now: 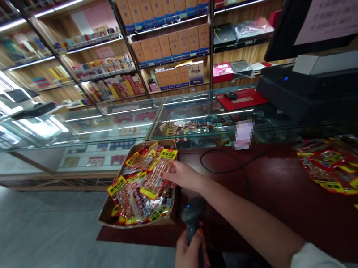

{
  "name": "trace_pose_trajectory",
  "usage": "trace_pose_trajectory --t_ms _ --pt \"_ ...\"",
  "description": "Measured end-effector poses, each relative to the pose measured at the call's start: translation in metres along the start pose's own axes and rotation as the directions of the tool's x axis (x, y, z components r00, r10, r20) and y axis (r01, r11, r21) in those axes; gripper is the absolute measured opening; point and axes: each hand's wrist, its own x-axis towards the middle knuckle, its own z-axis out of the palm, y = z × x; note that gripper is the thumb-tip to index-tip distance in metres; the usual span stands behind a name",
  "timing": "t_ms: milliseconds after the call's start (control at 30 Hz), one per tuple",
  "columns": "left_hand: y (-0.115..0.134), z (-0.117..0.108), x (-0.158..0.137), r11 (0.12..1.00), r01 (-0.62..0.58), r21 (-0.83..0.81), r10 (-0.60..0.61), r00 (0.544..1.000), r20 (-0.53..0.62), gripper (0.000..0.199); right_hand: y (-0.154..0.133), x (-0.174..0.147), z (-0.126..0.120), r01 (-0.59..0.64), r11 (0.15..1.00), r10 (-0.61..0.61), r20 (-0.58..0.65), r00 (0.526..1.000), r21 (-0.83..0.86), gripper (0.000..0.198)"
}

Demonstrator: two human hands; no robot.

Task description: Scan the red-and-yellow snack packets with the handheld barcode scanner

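Observation:
My left hand (pixel 192 247) is wrapped round the handle of a dark barcode scanner (pixel 193 213), whose head shows a small blue light. Stretched across to the left, my right hand (pixel 180 174) grips the edge of a clear snack packet (pixel 156 176) with yellow labels and reddish-brown strips inside. That packet lies over or just above similar ones in an open cardboard box (pixel 103 216); whether it touches them I cannot tell. The scanner is just right of the box, below my right wrist.
More snack packets (pixel 343 166) are piled on the right of the dark red table (pixel 277 195). A black cable (pixel 225 171) curls behind my right arm. Beyond are a glass display counter (pixel 122 120), a mouse (pixel 230 95) on a red mat, and a monitor (pixel 283 18).

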Motion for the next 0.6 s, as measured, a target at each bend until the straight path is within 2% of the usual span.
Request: trace_pose_trajectory --t_ms 67,133,200,267,300,400,467,500,533,600 --pt "0.001 0.002 0.0 1.0 -0.007 0.004 0.007 1.0 0.013 0.071 -0.005 -0.001 0.001 0.024 0.995 -0.027 -0.032 0.999 -0.098 0.049" --pt "0.002 0.003 0.0 1.0 -0.011 0.016 0.011 0.999 0.031 0.073 -0.003 -0.015 -0.017 0.023 0.978 -0.05 -0.125 0.991 -0.207 0.057" --pt "0.003 0.005 0.003 0.999 -0.011 0.031 0.009 0.999 0.042 0.075 0.004 -0.044 -0.054 -0.031 0.947 -0.054 -0.256 0.965 -0.318 0.053" --pt "0.002 0.008 0.007 0.999 -0.007 0.04 0.005 0.998 0.056 0.075 0.012 -0.084 -0.104 -0.158 0.893 -0.047 -0.435 0.899 -0.422 0.042" --pt "0.002 0.01 0.01 0.999 -0.008 0.042 0.005 0.998 0.069 0.075 0.015 -0.108 -0.132 -0.241 0.851 -0.06 -0.542 0.838 -0.466 0.039" --pt "0.001 0.019 0.017 0.998 -0.019 0.058 0.012 0.993 0.116 0.077 0.018 -0.179 -0.219 -0.532 0.684 -0.141 -0.806 0.574 -0.499 0.048" --pt "0.003 0.027 0.019 0.997 -0.032 0.077 0.021 0.991 0.133 0.079 0.015 -0.22 -0.272 -0.703 0.578 -0.189 -0.906 0.378 -0.414 0.059" --pt "0.004 0.032 0.019 0.995 -0.038 0.087 0.025 0.99 0.139 0.079 0.013 -0.236 -0.296 -0.765 0.534 -0.202 -0.933 0.297 -0.359 0.063" --pt "0.005 0.036 0.018 0.994 -0.044 0.097 0.029 0.989 0.146 0.078 0.01 -0.249 -0.318 -0.814 0.492 -0.205 -0.95 0.235 -0.308 0.067" --pt "0.008 0.043 0.015 0.991 -0.063 0.117 0.042 0.983 0.179 0.074 0.007 -0.264 -0.359 -0.879 0.416 -0.188 -0.968 0.166 -0.232 0.072"
